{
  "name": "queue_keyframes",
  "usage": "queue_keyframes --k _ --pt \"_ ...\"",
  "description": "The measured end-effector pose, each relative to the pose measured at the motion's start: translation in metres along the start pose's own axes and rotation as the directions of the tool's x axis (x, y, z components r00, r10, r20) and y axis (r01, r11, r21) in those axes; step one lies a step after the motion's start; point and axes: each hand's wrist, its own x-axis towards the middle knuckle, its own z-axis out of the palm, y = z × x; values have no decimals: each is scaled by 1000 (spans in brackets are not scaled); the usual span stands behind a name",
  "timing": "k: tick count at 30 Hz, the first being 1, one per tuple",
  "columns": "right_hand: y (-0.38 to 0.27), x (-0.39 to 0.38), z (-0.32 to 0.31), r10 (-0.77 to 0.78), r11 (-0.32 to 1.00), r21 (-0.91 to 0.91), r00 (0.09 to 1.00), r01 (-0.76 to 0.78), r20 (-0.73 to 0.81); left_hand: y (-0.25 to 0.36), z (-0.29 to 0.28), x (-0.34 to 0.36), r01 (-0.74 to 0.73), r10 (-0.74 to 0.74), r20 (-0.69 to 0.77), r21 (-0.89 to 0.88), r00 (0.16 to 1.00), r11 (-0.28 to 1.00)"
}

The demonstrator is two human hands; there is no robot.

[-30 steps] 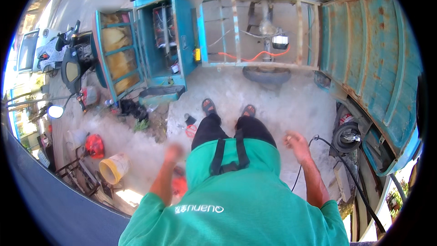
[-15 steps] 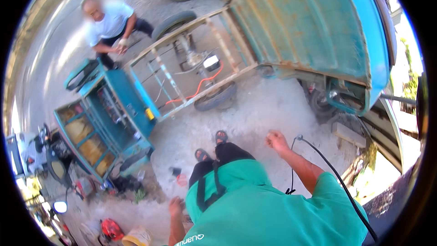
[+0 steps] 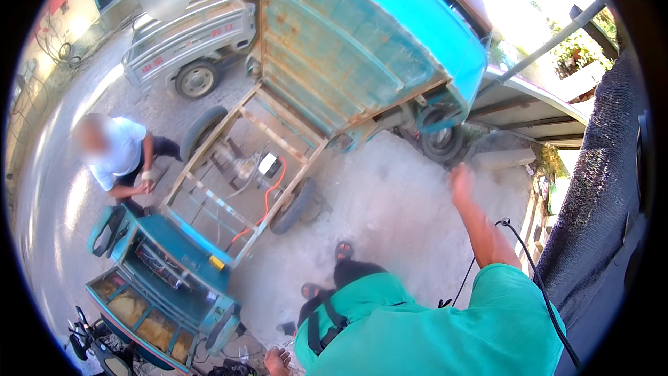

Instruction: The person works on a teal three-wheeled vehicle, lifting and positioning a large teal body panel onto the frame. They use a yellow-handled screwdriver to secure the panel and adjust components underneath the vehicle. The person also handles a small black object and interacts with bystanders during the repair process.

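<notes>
My right arm reaches forward over the dusty ground. Its hand point(image 3: 459, 184) is blurred, so the fingers cannot be made out, and I see nothing held. Low at the bottom edge hangs my left hand point(image 3: 277, 361), fingers loosely bent and apart, with nothing in it. Ahead to the left lies a three-wheeled cargo vehicle with a bare rusty frame point(image 3: 252, 120), a raised teal cargo bed point(image 3: 327, 49) and an opened teal front body point(image 3: 184, 237). An orange-red cable point(image 3: 268, 198) runs along the frame. Neither hand touches the vehicle.
A person in a white shirt point(image 3: 125, 153) stands beyond the frame, hands together. Behind is a grey cargo tricycle point(image 3: 198, 49). A black cord point(image 3: 532, 264) hangs beside my right arm. Dark mesh cloth point(image 3: 591, 153) and a concrete block point(image 3: 501, 159) are at the right.
My view has turned to the right, so the vehicle sits lower and further left. My right hand has moved forward and up; the left now hangs at the bottom edge.
</notes>
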Motion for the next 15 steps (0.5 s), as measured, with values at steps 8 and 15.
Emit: queue_keyframes --k 8,15 --pt "-192 69 12 -415 910 7 910 416 -5 7 -37 29 -11 -29 159 248 987 969" --pt "-282 140 47 -785 551 -392 617 736 55 20 -4 -54 282 124 939 -220 321 934"
